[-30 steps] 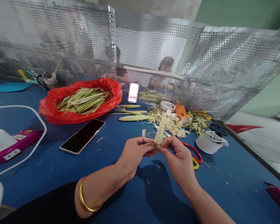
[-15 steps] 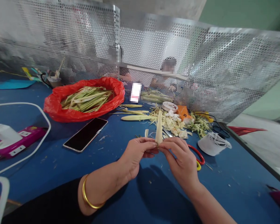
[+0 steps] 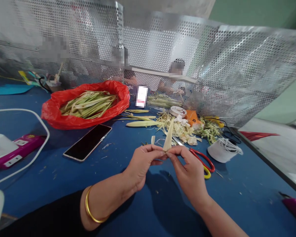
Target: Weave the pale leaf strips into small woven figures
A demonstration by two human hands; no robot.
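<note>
A pale, pointed piece of dried husk or leaf [image 3: 168,136] stands up between my two hands, its tip leaning slightly right. My left hand [image 3: 143,164] pinches its lower end between thumb and fingers. From the other side, my right hand [image 3: 188,172] pinches the same base, fingertips meeting those of the left. The exact fold at the base is hidden by the fingers. Just behind my right hand lie scissors [image 3: 202,158] with red and yellow handles, their blades partly covered. A short pale strip [image 3: 153,140] lies beyond my left hand.
A red plastic bag [image 3: 86,122] of long leaf strips [image 3: 92,104] stands at back left, near a phone [image 3: 88,142]. Purple power strip [image 3: 18,153] and white cable are left. Leaf scraps [image 3: 174,126], a tape roll [image 3: 178,111] and a white cord spool [image 3: 223,151] lie right. A perforated metal screen [image 3: 160,39] stands behind.
My right-hand fingers have curled in closer at the base, uncovering more of the scissors. The pale husk piece now tilts a little to the right. The view has shifted slightly.
</note>
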